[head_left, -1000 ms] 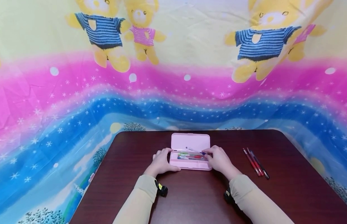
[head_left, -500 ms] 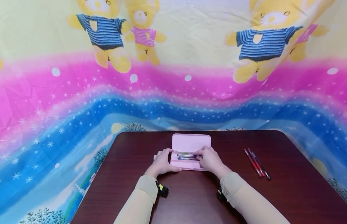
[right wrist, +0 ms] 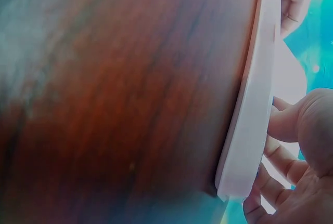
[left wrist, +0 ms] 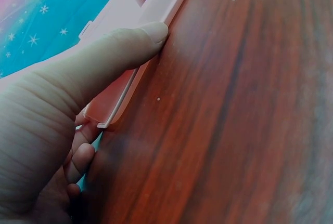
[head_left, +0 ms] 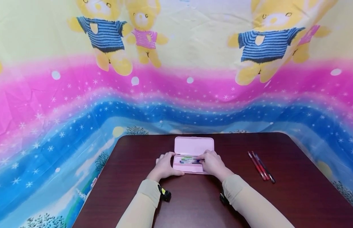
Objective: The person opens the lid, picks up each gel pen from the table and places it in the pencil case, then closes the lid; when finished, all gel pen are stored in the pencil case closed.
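Observation:
A pink pencil case point(head_left: 194, 145) lies open on the dark table, its lid tipped back. Several pens point(head_left: 189, 160) lie side by side in its tray, some with green and blue parts. My left hand point(head_left: 164, 166) grips the left end of the case; in the left wrist view its thumb point(left wrist: 138, 42) lies along the front edge and the other fingers reach behind the end. My right hand point(head_left: 212, 164) reaches over the tray's right part, fingers curled down on the right ends of the pens, pinching a pen there. Its fingertips are hidden behind the case wall in the right wrist view.
To the right of the case, two red pens point(head_left: 257, 166) and a dark-tipped pen point(head_left: 264, 167) lie together on the brown wooden table point(head_left: 193, 202). A printed bear cloth point(head_left: 176, 104) hangs behind the table's far edge.
My right hand has moved left and in over the tray, bringing down the pen that earlier stuck up slantwise among the others. My left hand has stayed on the case.

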The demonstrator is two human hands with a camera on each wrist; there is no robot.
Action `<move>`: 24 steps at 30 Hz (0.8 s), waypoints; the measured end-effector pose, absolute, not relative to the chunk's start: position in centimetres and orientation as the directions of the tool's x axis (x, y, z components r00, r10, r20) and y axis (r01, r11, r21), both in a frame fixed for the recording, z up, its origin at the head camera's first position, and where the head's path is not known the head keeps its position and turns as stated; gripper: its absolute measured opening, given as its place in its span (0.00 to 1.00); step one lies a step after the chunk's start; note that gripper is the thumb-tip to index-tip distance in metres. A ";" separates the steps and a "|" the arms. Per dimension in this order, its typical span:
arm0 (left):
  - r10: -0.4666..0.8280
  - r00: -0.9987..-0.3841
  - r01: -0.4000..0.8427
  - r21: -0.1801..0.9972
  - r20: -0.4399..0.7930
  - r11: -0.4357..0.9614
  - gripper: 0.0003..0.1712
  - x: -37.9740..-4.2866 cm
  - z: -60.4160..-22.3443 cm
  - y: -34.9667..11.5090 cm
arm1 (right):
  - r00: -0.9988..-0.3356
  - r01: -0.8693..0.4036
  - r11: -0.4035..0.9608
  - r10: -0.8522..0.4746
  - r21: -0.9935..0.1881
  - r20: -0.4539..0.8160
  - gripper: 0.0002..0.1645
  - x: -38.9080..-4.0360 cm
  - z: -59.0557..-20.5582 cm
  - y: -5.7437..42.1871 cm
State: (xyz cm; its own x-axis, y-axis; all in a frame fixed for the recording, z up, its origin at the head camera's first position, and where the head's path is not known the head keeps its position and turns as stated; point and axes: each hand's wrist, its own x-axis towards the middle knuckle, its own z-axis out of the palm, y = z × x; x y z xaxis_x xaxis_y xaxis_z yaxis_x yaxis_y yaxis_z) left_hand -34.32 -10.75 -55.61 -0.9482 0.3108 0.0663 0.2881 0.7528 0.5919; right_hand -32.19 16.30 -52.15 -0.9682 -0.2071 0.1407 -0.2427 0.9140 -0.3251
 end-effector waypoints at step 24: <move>0.306 -0.950 0.282 0.605 0.067 0.745 0.61 -34.1 -55.4 -10.7 | -0.962 -0.207 0.848 -0.086 -0.487 0.260 0.18 -31.3 -52.1 22.0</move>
State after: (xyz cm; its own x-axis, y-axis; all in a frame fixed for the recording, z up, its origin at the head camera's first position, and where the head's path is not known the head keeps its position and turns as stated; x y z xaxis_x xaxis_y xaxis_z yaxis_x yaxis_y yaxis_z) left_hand -34.07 -10.69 -55.43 -0.9497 0.3061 0.0666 0.2825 0.7448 0.6045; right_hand -31.35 22.01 -52.12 -0.9617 -0.0857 0.2604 -0.2075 0.8485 -0.4869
